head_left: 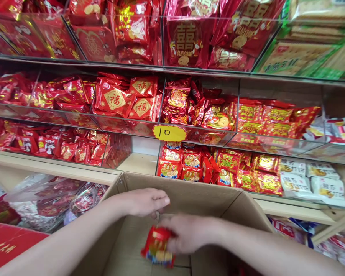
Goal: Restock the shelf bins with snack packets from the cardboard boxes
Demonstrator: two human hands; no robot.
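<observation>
Clearly, in the head view, a yellow price tag [170,132] on the middle shelf edge bears a handwritten "10". Red packets [114,100] to its left show "福" in gold diamonds, and bigger red packages [185,40] above carry "囍". Below, the person's right hand [189,232], blurred, has its fingers closed on a red packet [158,247] inside the open cardboard box [189,191]; its print is too smeared to read. The left hand [149,201] hangs near it, fingers bent downward; whether they are parted or pressed together one cannot tell.
</observation>
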